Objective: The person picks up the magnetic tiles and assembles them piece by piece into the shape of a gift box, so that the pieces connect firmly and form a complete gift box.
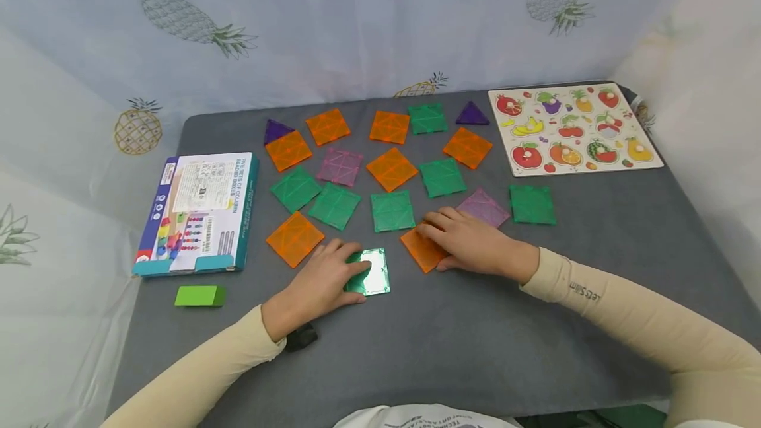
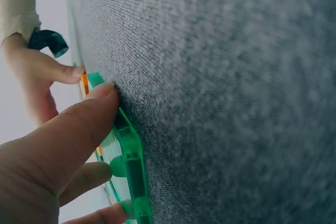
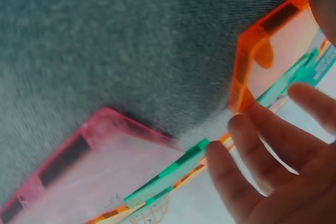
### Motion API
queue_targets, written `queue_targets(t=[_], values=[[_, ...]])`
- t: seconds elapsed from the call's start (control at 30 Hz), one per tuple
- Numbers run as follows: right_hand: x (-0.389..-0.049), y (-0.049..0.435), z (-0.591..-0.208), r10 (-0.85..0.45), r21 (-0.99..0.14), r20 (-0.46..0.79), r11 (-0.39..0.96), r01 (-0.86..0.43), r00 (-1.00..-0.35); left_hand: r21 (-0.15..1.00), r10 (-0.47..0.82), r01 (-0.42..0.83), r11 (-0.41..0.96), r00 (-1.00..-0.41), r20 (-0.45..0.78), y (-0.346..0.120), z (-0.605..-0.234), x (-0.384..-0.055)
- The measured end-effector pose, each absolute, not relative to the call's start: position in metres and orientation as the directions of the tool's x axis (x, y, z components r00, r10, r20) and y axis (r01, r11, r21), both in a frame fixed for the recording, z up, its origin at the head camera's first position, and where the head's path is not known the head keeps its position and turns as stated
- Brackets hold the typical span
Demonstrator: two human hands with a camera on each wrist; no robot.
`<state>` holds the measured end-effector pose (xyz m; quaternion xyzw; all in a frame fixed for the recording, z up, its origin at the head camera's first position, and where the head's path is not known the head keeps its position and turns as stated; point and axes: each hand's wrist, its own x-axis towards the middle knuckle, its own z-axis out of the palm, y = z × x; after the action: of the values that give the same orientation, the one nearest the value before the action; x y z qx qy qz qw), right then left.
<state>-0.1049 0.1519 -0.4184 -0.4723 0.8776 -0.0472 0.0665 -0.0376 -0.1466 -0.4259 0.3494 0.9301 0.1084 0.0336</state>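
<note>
Translucent square magnetic tiles lie flat on a grey table. My left hand (image 1: 324, 277) holds a green tile (image 1: 378, 272) near the table's middle; in the left wrist view the thumb is at the edge of this green tile (image 2: 135, 174) and fingertips touch its face. To the right, my right hand (image 1: 466, 240) grips an orange tile (image 1: 423, 251) between thumb and fingers, partly covering it. The right wrist view shows that orange tile (image 3: 244, 72) by the fingertips. Close beside the right hand lies a pink-purple tile (image 1: 484, 207), also seen as a pink tile (image 3: 105, 166) there.
Several more orange, green and purple tiles (image 1: 392, 211) spread behind the hands, with a purple triangle (image 1: 472, 114) at the back. A boxed toy (image 1: 205, 210) and a green block (image 1: 199, 296) are left; a fruit puzzle board (image 1: 573, 127) is back right. A dark object (image 1: 302, 337) sits by the left wrist.
</note>
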Motion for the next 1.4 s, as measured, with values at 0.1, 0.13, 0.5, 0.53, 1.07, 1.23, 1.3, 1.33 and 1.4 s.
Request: queue_targets(t=[0.1,0.13,0.5,0.53,1.07,1.23,1.3,1.33,1.4], values=[[-0.104,0.153,-0.422,-0.828,-0.092,-0.015,0.559,-0.824,-0.560,0.224,0.660,0.645,0.731,-0.751,0.006,-0.146,-0.426,-0.038],[-0.104,0.153,-0.424,-0.826,-0.067,0.007,0.561,-0.825,-0.563,0.225,0.658,0.642,0.733,-0.753,0.003,-0.146,-0.426,-0.038],[-0.086,0.137,-0.422,-0.821,-0.026,0.104,0.563,-0.826,-0.562,0.252,0.650,0.630,0.735,-0.760,0.006,-0.147,-0.428,-0.040],[-0.085,0.134,-0.422,-0.824,-0.025,0.098,0.558,-0.829,-0.558,0.253,0.651,0.631,0.733,-0.759,0.009,-0.148,-0.428,-0.040],[-0.069,0.122,-0.432,-0.834,-0.009,0.007,0.552,-0.834,-0.552,0.231,0.677,0.659,0.716,-0.736,0.001,-0.139,-0.426,-0.032],[-0.069,0.122,-0.434,-0.837,-0.025,0.011,0.546,-0.837,-0.547,0.294,0.619,0.595,0.748,-0.785,0.014,-0.141,-0.419,-0.042],[-0.069,0.122,-0.435,-0.834,-0.029,0.004,0.551,-0.834,-0.551,0.314,0.528,0.514,0.798,-0.848,0.045,-0.143,-0.414,-0.054],[-0.068,0.122,-0.436,-0.833,-0.032,0.001,0.553,-0.832,-0.554,0.312,0.471,0.465,0.829,-0.880,0.060,-0.144,-0.412,-0.062],[-0.068,0.122,-0.436,-0.832,-0.038,-0.007,0.555,-0.831,-0.555,0.291,0.348,0.354,0.889,-0.934,0.075,-0.146,-0.407,-0.078]])
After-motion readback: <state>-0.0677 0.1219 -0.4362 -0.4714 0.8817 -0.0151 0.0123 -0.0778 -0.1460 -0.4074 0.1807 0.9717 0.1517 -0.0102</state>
